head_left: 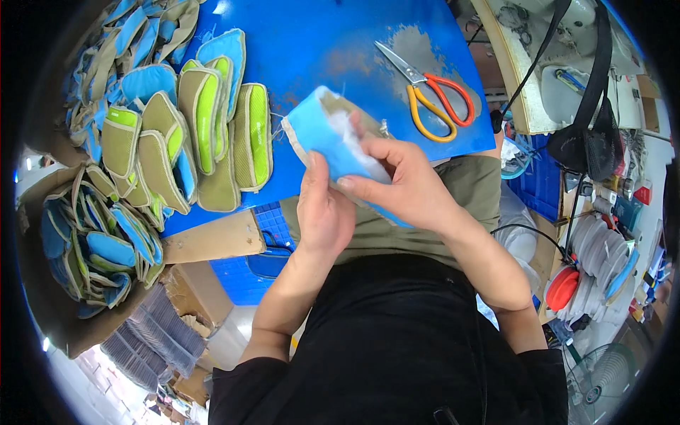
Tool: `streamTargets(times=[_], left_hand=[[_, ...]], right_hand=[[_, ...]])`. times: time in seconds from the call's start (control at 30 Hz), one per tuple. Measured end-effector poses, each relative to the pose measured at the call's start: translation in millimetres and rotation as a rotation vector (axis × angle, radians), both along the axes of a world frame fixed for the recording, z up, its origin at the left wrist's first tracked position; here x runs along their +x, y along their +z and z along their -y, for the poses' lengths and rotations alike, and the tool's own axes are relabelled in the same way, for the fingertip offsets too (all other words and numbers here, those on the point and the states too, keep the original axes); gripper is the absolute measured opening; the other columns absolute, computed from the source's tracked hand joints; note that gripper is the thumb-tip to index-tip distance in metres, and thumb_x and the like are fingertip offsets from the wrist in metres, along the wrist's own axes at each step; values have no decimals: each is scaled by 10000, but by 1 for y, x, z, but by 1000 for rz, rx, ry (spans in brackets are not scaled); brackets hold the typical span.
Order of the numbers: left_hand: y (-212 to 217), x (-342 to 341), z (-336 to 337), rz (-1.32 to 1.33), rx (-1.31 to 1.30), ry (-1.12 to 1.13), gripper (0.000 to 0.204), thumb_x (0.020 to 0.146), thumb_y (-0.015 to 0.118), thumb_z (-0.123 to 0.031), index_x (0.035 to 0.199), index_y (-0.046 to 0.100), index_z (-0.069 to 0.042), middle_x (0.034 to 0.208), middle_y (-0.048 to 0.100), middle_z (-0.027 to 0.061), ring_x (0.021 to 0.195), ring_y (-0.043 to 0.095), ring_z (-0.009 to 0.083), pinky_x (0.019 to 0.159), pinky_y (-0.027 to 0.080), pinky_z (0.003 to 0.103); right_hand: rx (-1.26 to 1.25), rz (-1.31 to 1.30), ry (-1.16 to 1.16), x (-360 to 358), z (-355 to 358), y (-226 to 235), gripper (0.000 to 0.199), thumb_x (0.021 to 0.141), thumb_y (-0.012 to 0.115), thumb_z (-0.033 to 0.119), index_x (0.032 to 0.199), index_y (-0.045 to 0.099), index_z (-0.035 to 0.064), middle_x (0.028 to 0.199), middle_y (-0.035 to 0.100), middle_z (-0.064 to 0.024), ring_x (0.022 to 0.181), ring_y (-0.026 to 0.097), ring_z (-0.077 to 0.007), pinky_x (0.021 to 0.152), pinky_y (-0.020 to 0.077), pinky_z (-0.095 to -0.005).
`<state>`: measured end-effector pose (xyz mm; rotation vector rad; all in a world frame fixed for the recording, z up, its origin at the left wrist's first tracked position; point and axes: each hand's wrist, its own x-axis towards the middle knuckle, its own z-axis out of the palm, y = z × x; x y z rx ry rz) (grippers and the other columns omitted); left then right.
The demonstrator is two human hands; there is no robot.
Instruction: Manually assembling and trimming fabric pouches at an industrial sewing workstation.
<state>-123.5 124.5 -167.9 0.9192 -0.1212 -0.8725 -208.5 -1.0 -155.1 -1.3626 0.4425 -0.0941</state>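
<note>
I hold a blue padded fabric piece with a tan edge over the near edge of the blue table. My left hand grips its lower edge from beneath. My right hand lies on top, its fingers pressing on white lining near the piece's middle. Both hands are closed on the piece.
Orange-handled scissors lie on the table to the right. Stacked olive and lime-green fabric pieces sit at the left. A cardboard box holds several blue pieces. A sewing machine and shelves stand at the right.
</note>
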Motion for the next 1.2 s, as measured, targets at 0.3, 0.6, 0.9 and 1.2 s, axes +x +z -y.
streamTargets(times=[0.3, 0.6, 0.9, 1.2], left_hand=[[-22, 41, -61, 823, 420, 224, 249, 1007, 684, -98, 1235, 624, -22, 1254, 643, 123, 1131, 592, 148, 986, 496, 379], [69, 86, 12, 1374, 326, -851, 387, 729, 888, -90, 1042, 662, -69, 1421, 658, 137, 1264, 635, 319, 1046, 481, 419], [44, 100, 12, 1177, 257, -992, 298, 791, 861, -53, 944, 605, -48, 1244, 715, 132, 1122, 668, 266, 977, 509, 388], [48, 112, 6, 1075, 404, -1105, 399, 762, 918, -140, 823, 537, -37, 1072, 717, 101, 965, 640, 192, 841, 490, 325]], right_hand=[[-203, 18, 100, -10, 22, 1, 200, 921, 810, 158, 907, 690, -2, 773, 549, 14, 781, 508, -60, 652, 408, -289], [-391, -27, 299, -14, 32, 10, 239, 852, 780, 229, 972, 737, 28, 854, 677, -164, 782, 653, -345, 688, 484, -439], [-403, 45, 338, -23, 47, 6, 225, 868, 805, 195, 990, 736, 19, 896, 670, -120, 858, 650, -298, 736, 487, -394], [-306, 39, 399, -21, 54, 3, 232, 883, 811, 165, 1023, 738, -4, 941, 655, -90, 879, 638, -239, 764, 479, -367]])
